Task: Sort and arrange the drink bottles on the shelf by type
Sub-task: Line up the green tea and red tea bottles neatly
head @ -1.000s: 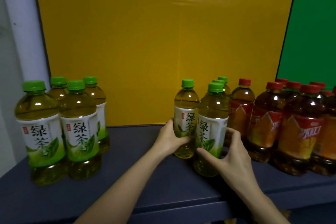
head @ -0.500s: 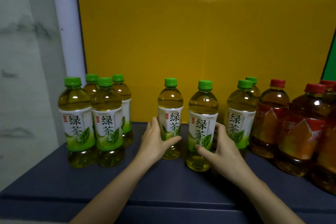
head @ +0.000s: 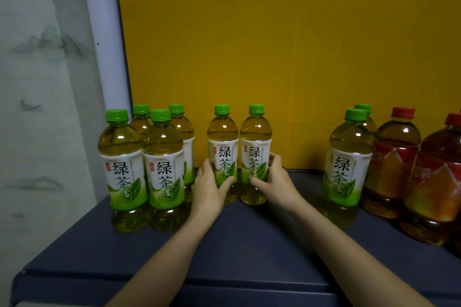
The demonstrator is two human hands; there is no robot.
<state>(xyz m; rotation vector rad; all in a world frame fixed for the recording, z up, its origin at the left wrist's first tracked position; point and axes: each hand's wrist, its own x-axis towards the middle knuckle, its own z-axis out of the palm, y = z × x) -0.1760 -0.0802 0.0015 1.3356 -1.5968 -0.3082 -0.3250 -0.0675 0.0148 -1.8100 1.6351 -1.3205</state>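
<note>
Two green-capped green tea bottles stand upright side by side at the middle of the dark blue shelf [head: 249, 252]. My left hand [head: 209, 187] grips the left green tea bottle [head: 222, 139] low on its label. My right hand [head: 273, 179] grips the right green tea bottle [head: 255, 139] the same way. Several green tea bottles [head: 142, 164] are grouped at the shelf's left end. Two more green tea bottles [head: 348, 164] stand to the right, touching red-capped tea bottles [head: 399, 162] with orange labels.
A yellow panel [head: 274, 45] closes the back of the shelf. A white post [head: 104, 45] and a pale wall run along the left. Bare shelf surface lies between the held pair and the right-hand bottles, and along the front edge.
Both hands have slid the two held bottles leftward and back, away from the right group and close to the left group. The camera has turned left too.
</note>
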